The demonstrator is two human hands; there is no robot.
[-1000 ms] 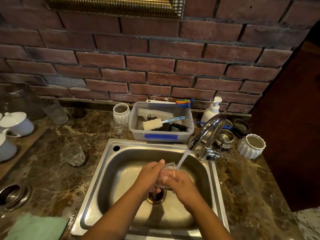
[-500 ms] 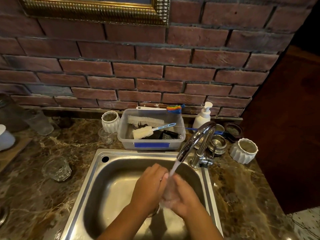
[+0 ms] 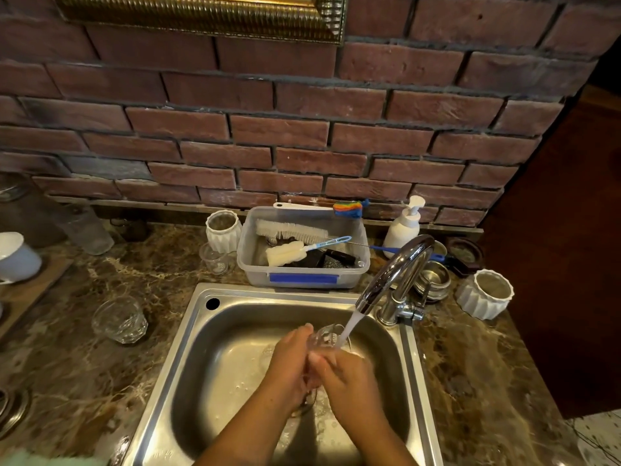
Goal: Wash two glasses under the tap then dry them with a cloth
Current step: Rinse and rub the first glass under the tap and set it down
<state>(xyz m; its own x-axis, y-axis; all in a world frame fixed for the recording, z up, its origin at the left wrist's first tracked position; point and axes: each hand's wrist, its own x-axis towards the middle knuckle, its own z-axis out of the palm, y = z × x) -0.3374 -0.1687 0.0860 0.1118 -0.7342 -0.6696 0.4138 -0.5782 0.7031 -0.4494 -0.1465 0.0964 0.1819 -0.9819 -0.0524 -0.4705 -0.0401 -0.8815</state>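
A clear glass is held over the steel sink, its rim under the running stream from the chrome tap. My left hand wraps its left side and my right hand grips it from the right; most of the glass is hidden between them. A second clear glass stands on the marble counter left of the sink. A corner of a pale green cloth shows at the bottom left edge.
Behind the sink stands a plastic tub of brushes, a white ribbed pot, a small glass and a soap pump. Right of the tap are metal bowls and another white pot. White cups sit at far left.
The view has shifted slightly. The glass has turned in my hands, with its rim now showing under the water stream; both hands stay closed on it.
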